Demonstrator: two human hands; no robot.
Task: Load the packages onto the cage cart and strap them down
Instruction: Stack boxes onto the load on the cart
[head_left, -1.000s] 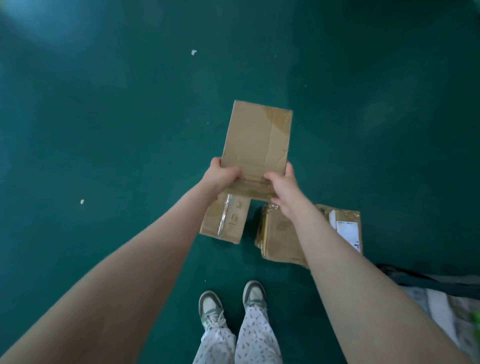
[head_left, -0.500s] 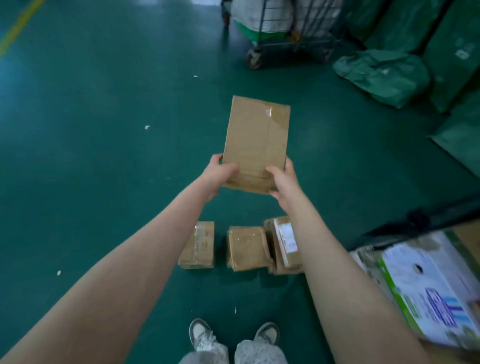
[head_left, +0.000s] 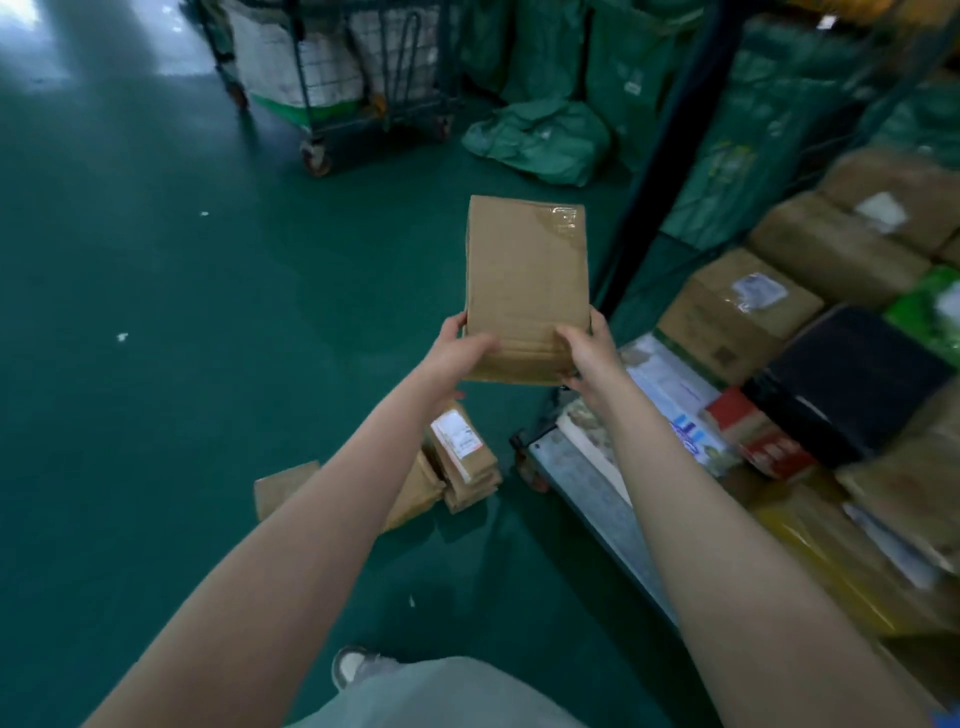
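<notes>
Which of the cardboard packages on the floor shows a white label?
The labelled package, rightmost of the floor group and nearest the cage cart. The plain package left of it shows only brown cardboard.

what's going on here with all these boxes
A person is loading parcels. Both hands grip one flat cardboard package by its near end, the left hand at the left corner and the right hand at the right. They hold it in the air over the green floor, just left of the cage cart. The cart already carries many boxes. A few small packages lie on the floor near the person's feet, not yet loaded. No strap shows.
</notes>
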